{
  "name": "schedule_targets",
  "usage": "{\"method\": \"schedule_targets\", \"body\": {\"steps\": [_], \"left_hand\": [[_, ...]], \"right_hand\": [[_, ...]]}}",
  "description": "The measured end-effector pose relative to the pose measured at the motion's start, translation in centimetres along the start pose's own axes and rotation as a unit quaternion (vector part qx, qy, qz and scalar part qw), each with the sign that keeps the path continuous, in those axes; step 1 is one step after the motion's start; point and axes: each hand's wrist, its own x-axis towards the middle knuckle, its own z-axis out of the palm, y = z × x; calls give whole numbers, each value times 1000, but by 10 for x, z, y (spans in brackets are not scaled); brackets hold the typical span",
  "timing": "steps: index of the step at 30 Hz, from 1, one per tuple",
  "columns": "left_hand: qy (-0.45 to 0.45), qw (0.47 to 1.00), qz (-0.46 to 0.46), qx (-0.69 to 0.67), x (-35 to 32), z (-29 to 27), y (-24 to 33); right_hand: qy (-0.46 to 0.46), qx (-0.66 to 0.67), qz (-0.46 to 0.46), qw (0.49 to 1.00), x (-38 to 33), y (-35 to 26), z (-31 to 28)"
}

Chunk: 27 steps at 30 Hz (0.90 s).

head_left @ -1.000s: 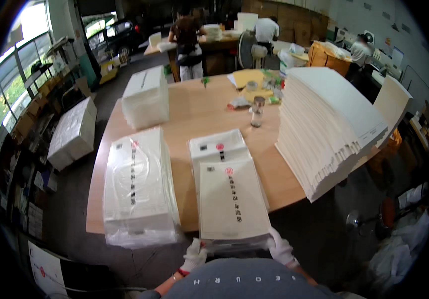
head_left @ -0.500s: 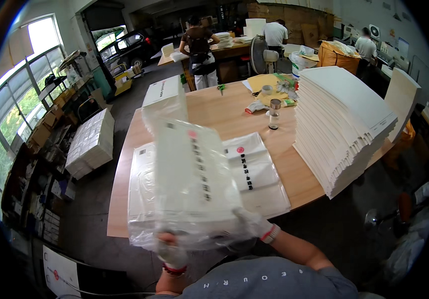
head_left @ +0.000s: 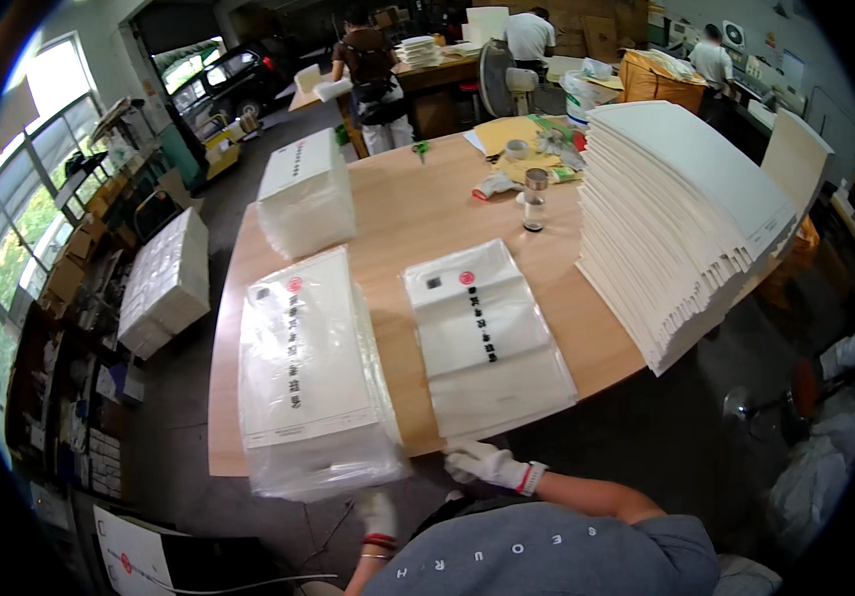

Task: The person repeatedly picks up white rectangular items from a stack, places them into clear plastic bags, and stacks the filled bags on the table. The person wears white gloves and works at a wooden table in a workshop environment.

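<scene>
My left hand (head_left: 379, 517), in a white glove with a red cuff, is below the near edge of the left stack, apart from it; its fingers are too blurred to read. My right hand (head_left: 485, 464), gloved alike, is at the table's front edge, just under the flat clear plastic bags (head_left: 492, 387). Its fingers are loosely apart and nothing shows in them. Left of those bags lies a stack of paper packs in clear plastic (head_left: 298, 368), printed with a red round mark and black characters, its loose plastic ends toward me.
On the wooden table (head_left: 397, 209) stand another wrapped stack (head_left: 306, 194) at the back left, a glass jar (head_left: 535, 204), green scissors (head_left: 420, 151) and a tall fanned pile of white sheets (head_left: 666, 219) at right. A white wrapped block (head_left: 164, 288) sits on the floor. People work behind.
The wrapped pack that both hands held above the table now lies on the left stack. Both hands have let go; the right has moved down to the table edge near the flat bags.
</scene>
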Motion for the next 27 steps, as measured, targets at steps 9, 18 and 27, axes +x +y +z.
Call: {"method": "schedule_targets", "body": {"steps": [9,18,27], "left_hand": [[144,899,296,-290,110,-115,250],[71,824,339,-449,152,-98,243],[-134,589,7,-797,198,-192,248]], "right_hand": [[206,-66,119,969,-105,6,-80],[272,178,1,946,-6,-42,-92],[368,-607,-146,689,-28,-74,-146]]}}
